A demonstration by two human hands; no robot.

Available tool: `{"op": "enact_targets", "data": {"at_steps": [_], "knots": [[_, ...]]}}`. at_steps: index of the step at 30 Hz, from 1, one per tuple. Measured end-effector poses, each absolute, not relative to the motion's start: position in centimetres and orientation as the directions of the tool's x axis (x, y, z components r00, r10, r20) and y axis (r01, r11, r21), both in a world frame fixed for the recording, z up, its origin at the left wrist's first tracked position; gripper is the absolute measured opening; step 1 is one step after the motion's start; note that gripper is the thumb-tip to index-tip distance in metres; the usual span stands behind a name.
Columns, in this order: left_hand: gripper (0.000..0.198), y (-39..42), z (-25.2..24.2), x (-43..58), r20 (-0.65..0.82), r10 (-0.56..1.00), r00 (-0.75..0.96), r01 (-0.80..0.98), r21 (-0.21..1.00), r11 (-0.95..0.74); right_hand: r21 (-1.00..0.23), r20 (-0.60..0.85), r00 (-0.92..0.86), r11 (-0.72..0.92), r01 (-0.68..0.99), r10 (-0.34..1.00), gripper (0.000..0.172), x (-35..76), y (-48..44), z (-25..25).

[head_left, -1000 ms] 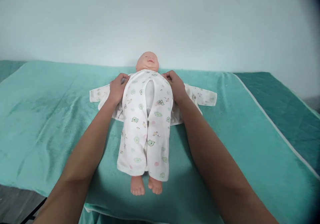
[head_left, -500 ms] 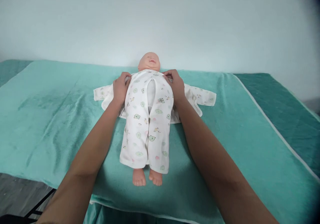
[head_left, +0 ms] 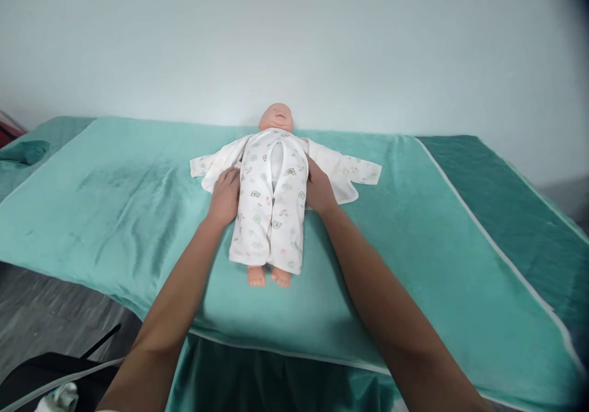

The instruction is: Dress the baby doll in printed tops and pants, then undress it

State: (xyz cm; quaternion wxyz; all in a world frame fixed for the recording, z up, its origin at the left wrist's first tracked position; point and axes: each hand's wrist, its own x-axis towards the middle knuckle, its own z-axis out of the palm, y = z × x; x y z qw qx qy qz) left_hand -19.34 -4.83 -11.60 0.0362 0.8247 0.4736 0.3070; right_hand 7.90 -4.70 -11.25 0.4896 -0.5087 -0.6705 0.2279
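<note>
A baby doll (head_left: 276,118) lies on its back on a teal towel (head_left: 129,203), with bare feet (head_left: 269,276) toward me. White printed trousers (head_left: 271,216) cover it from chest to ankles. A matching white shirt (head_left: 343,170) lies spread open beneath it, sleeves out to both sides. My left hand (head_left: 225,196) rests against the doll's left side at hip height, fingers on the trousers' edge. On the opposite side my right hand (head_left: 318,188) presses against the trousers. Whether either hand grips cloth is hidden.
The towel covers a table (head_left: 506,203) with a darker teal cover on the right. A pale wall (head_left: 294,44) stands behind. A folded teal cloth (head_left: 25,151) lies at far left. Grey floor (head_left: 41,314) and a dark object (head_left: 55,369) show at lower left.
Both hands have slid down from the doll's shoulders to its hips. The view has pulled back, so the doll looks smaller and more floor shows.
</note>
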Motion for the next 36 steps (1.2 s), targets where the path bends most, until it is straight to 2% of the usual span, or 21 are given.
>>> {"op": "enact_targets", "data": {"at_steps": [5, 7, 10, 13, 17, 20, 23, 28, 32, 36], "knots": [[0.032, -10.0, -11.6, -19.9, 0.402, 0.854, 0.330, 0.738, 0.454, -0.499, -0.826, 0.316, 0.001, 0.275, 0.492, 0.949, 0.065, 6.7, -9.7, -10.9], [0.030, -12.5, -11.6, -20.4, 0.390, 0.874, 0.290, 0.703, 0.533, -0.471, -0.825, 0.315, 0.013, 0.267, 0.498, 0.949, 0.060, 6.6, -12.0, -11.3], [0.027, -16.8, -11.5, -21.3, 0.341, 0.911, 0.232, 0.584, 0.700, -0.410, -0.811, 0.408, 0.057, 0.333, 0.480, 0.911, 0.047, 6.7, -15.8, -12.3], [0.032, -20.4, -11.8, -22.2, 0.297, 0.920, 0.256, 0.460, 0.799, -0.386, -0.788, 0.486, 0.064, 0.406, 0.463, 0.871, 0.035, 6.5, -19.7, -12.9], [0.034, -22.6, -12.5, -22.3, 0.354, 0.899, 0.259, 0.503, 0.745, -0.438, -0.735, 0.576, -0.008, 0.522, 0.434, 0.818, 0.024, 4.8, -23.6, -11.9], [0.014, -22.6, -12.6, -21.6, 0.440, 0.871, 0.219, 0.552, 0.681, -0.482, -0.675, 0.590, -0.096, 0.555, 0.486, 0.802, 0.026, 2.4, -24.7, -10.2], [0.006, -22.7, -11.7, -20.7, 0.508, 0.832, 0.224, 0.472, 0.690, -0.548, -0.600, 0.504, -0.190, 0.500, 0.625, 0.843, 0.024, -0.1, -24.7, -8.4], [0.006, -23.7, -9.6, -19.7, 0.585, 0.791, 0.178, 0.387, 0.697, -0.603, -0.502, 0.415, -0.153, 0.365, 0.784, 0.897, 0.009, -2.3, -24.1, -7.4], [0.008, -25.0, -9.6, -19.8, 0.585, 0.800, 0.133, 0.396, 0.709, -0.584, -0.444, 0.475, -0.064, 0.302, 0.844, 0.877, 0.017, -1.8, -24.4, -7.9], [0.006, -26.0, -11.3, -20.3, 0.502, 0.863, 0.059, 0.429, 0.768, -0.476, -0.432, 0.539, -0.135, 0.410, 0.803, 0.831, 0.017, -1.3, -26.1, -7.9]]}}
